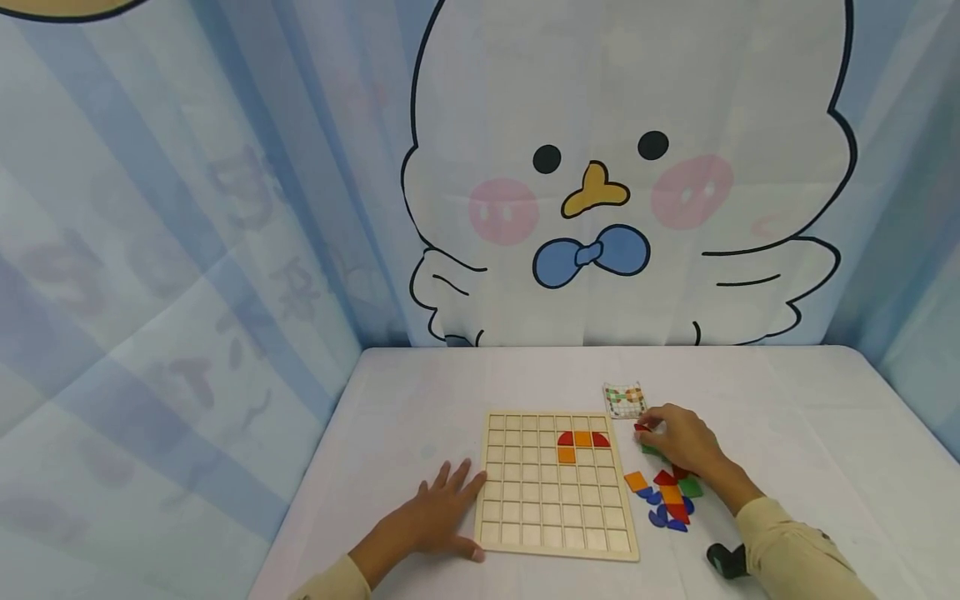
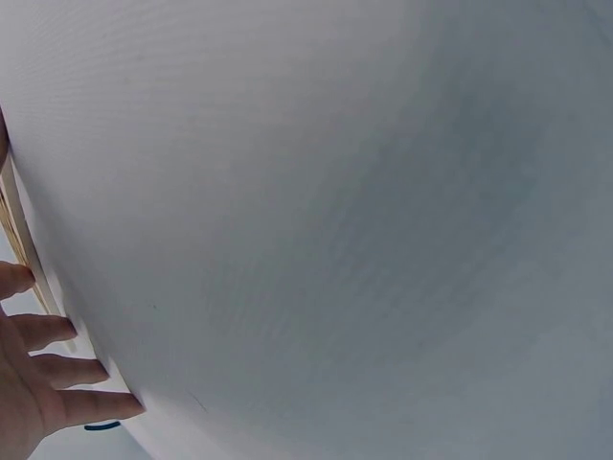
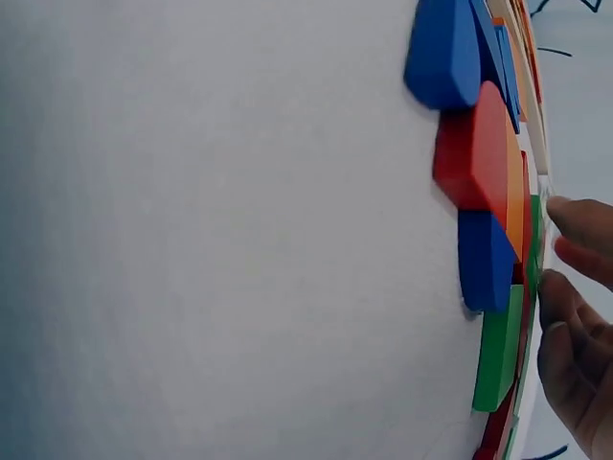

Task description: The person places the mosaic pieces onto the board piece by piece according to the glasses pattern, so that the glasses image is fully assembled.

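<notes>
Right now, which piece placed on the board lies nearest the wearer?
The orange square below the left red piece; the other three share the next row up.

Pale, softly shaded table [image 2: 306, 230] fills most of view. Lower left: left hand [image 2: 43, 383], fingers straight, spread. Board [image 2: 20, 230] edge-on at far left, one fingertip against it.

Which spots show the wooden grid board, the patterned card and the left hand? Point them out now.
Wooden grid board [image 1: 551, 493]: head view, on a bare square near its middle.
Patterned card [image 1: 625, 402]: head view, middle of its printed face.
Left hand [image 1: 441, 514]: head view, on the back of the hand.
</notes>
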Action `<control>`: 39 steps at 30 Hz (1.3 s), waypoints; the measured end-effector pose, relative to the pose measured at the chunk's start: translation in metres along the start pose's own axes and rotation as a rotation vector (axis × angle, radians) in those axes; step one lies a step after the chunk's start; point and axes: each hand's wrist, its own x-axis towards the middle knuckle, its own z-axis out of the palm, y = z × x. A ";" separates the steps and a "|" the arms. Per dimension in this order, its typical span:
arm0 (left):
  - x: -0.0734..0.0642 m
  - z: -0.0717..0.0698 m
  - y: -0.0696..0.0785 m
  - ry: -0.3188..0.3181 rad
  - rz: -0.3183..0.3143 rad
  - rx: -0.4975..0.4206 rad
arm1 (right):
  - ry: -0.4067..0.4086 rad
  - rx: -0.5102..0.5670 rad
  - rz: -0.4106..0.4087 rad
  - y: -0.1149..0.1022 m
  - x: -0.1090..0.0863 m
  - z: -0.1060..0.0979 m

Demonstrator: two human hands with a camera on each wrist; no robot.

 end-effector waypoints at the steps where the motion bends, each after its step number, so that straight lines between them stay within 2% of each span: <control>1: 0.000 0.000 0.000 0.000 0.000 0.001 | 0.000 -0.005 0.014 0.001 0.000 0.000; 15: -0.002 -0.002 0.002 -0.005 -0.009 -0.009 | -0.045 -0.023 0.091 0.002 0.009 0.001; 27: -0.001 -0.001 0.001 -0.004 -0.012 0.000 | -0.088 0.017 0.020 -0.005 0.009 0.004; 32: -0.001 0.000 0.000 -0.006 -0.013 0.000 | -0.082 0.041 0.005 -0.008 0.007 0.005; 39: -0.001 -0.001 0.000 -0.001 -0.008 0.003 | -0.077 0.059 -0.071 -0.011 0.007 0.001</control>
